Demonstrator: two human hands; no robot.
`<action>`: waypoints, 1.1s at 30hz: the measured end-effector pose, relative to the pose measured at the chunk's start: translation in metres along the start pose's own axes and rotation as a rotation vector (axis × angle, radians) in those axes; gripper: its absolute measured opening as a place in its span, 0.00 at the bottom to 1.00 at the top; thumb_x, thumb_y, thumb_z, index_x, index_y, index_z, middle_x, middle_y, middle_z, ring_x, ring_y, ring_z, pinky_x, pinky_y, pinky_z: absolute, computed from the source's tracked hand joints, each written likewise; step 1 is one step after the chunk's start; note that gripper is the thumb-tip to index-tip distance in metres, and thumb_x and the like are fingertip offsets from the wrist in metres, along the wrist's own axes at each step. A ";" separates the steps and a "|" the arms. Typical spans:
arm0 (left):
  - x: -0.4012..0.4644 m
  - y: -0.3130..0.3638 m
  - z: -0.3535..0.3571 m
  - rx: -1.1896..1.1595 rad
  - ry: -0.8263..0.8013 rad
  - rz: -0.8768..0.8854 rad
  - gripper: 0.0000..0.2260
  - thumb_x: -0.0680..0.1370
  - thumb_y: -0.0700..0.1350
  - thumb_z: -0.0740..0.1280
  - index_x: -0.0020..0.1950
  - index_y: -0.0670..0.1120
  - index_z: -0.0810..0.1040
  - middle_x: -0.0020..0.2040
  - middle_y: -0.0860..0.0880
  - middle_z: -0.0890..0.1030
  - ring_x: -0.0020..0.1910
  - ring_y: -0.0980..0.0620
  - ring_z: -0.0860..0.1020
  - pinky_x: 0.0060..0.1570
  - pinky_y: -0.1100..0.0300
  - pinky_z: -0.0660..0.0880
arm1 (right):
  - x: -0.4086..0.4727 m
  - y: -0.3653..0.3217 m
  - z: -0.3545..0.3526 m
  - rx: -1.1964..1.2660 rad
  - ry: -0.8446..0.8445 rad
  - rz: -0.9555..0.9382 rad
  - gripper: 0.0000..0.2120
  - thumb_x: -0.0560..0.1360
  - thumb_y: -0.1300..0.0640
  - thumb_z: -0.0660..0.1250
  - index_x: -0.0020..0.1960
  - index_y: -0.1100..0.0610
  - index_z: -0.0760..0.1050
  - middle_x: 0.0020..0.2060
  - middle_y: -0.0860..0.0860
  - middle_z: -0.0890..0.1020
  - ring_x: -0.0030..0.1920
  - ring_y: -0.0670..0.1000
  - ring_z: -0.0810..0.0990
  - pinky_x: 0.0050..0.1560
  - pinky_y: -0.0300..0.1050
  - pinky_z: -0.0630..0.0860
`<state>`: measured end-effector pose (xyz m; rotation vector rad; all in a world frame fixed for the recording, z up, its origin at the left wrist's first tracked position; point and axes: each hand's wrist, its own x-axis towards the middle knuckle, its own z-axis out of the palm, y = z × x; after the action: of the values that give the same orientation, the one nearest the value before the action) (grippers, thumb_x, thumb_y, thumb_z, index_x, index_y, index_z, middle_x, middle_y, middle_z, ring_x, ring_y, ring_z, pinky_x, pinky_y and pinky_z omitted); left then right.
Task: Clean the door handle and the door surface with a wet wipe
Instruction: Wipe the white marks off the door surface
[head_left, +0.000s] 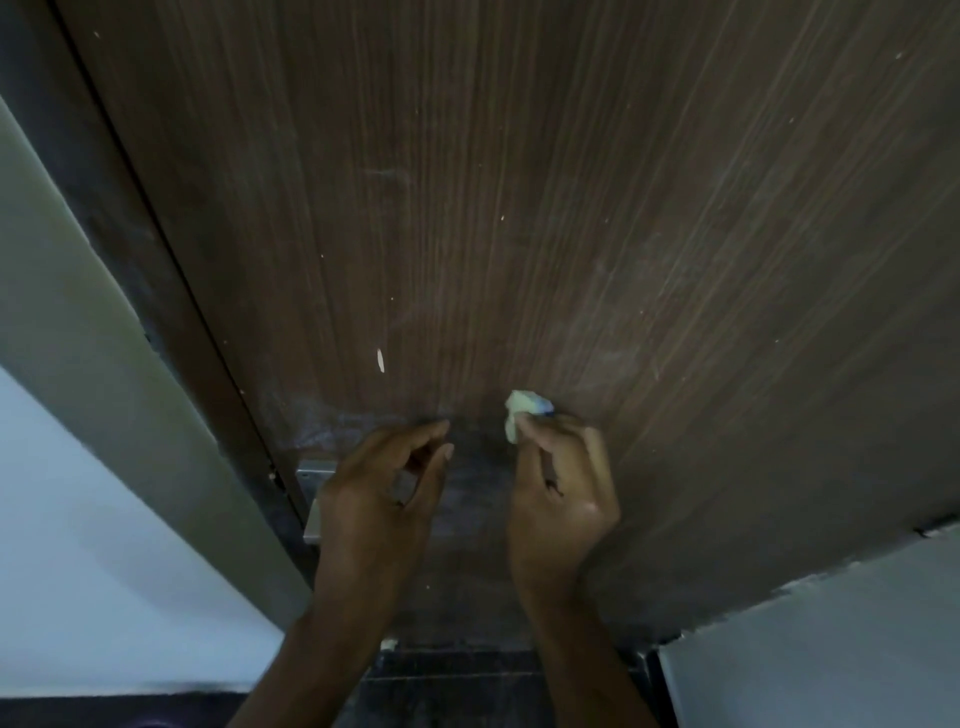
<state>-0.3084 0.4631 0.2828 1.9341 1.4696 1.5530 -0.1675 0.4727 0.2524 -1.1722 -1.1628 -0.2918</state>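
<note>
My right hand (563, 499) pinches a crumpled white wet wipe (522, 410) against the dark brown wood-grain door (519, 208); my left hand (379, 493) hovers empty, fingers loosely curled, covering the silver metal handle plate (314, 499) beside pale walls (78, 519).

dark brown door (519, 208) with vertical wood-grain streaks and pale flecks, wet wipe (522, 408) pale yellow-white with blue edge, silver handle plate (314, 499), white wall (831, 649)
</note>
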 end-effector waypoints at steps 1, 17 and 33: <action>0.000 0.000 0.000 -0.001 0.001 -0.007 0.10 0.75 0.48 0.71 0.55 0.47 0.85 0.49 0.57 0.83 0.48 0.66 0.79 0.53 0.80 0.69 | -0.008 0.007 -0.006 -0.030 0.002 0.041 0.01 0.77 0.62 0.73 0.48 0.59 0.83 0.44 0.48 0.82 0.47 0.44 0.83 0.49 0.37 0.81; 0.004 0.012 0.007 -0.065 0.004 -0.004 0.09 0.78 0.48 0.71 0.57 0.50 0.84 0.50 0.57 0.84 0.50 0.64 0.81 0.54 0.75 0.72 | 0.024 -0.005 -0.007 -0.070 0.109 -0.058 0.05 0.78 0.65 0.70 0.46 0.65 0.84 0.42 0.51 0.81 0.47 0.39 0.79 0.49 0.34 0.79; -0.003 0.015 0.011 -0.091 -0.071 -0.016 0.12 0.75 0.42 0.73 0.59 0.50 0.84 0.51 0.58 0.83 0.51 0.68 0.80 0.51 0.78 0.72 | 0.004 0.020 -0.033 -0.187 -0.029 -0.017 0.09 0.79 0.64 0.67 0.43 0.67 0.84 0.40 0.57 0.82 0.43 0.50 0.82 0.49 0.40 0.81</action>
<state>-0.2906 0.4576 0.2875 1.9010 1.3586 1.5014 -0.1332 0.4555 0.2464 -1.3343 -1.1908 -0.4046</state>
